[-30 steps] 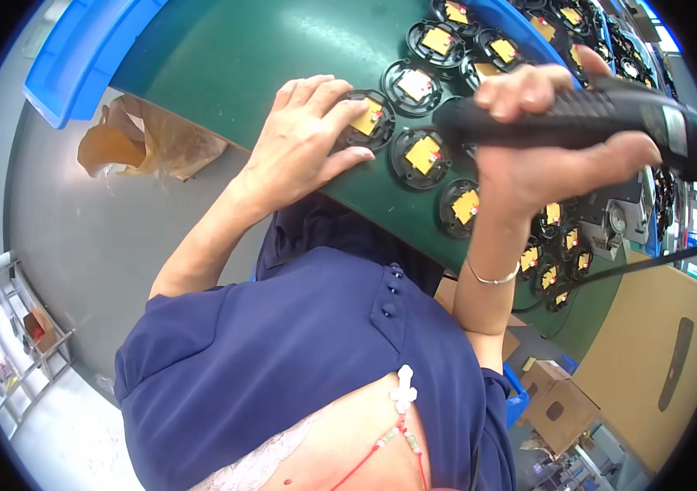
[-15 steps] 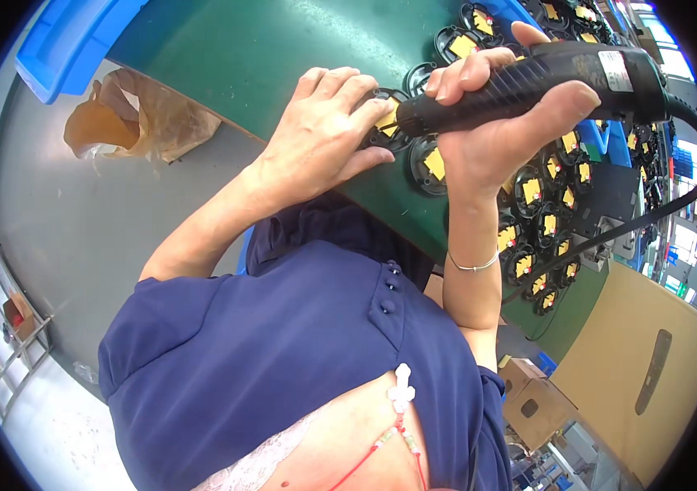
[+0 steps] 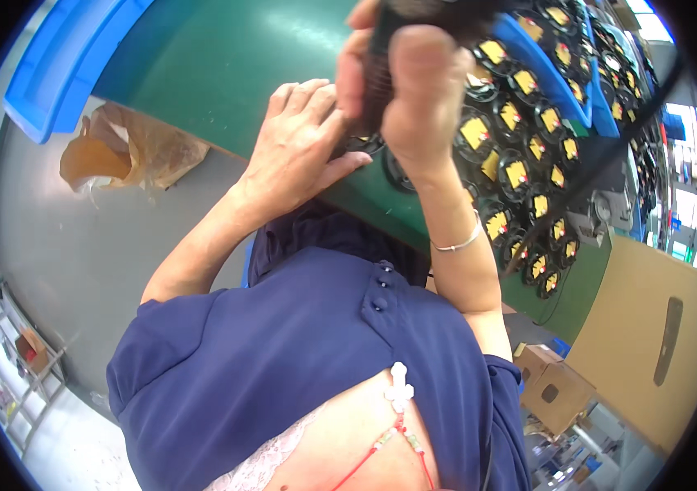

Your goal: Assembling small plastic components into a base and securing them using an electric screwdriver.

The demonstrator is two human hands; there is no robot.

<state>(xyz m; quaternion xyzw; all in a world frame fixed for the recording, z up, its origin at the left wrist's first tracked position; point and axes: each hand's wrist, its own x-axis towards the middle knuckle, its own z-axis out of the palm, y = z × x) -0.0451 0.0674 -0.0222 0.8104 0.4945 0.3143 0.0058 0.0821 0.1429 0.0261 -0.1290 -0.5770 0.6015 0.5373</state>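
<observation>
My right hand (image 3: 422,106), smeared by motion, is wrapped round a black electric screwdriver (image 3: 379,74) with a ribbed grip, now held steeply; its lower end is hidden behind my hands. My left hand (image 3: 295,143) rests at the edge of the green table, its fingers and thumb curved round a round black part (image 3: 370,146), mostly covered by the hand. Just to the right, another round black part (image 3: 398,173) lies partly behind my right wrist.
Several round black parts with yellow plates (image 3: 515,175) lie on the green table (image 3: 201,74) at the right, around a blue tray (image 3: 532,61). The screwdriver's cable (image 3: 586,184) crosses there. A blue bin (image 3: 66,74) stands far left, above a brown paper bag (image 3: 132,151).
My right hand has moved left and turned the screwdriver from nearly level to steep. My left hand has shifted slightly left and down, still at the round black part.
</observation>
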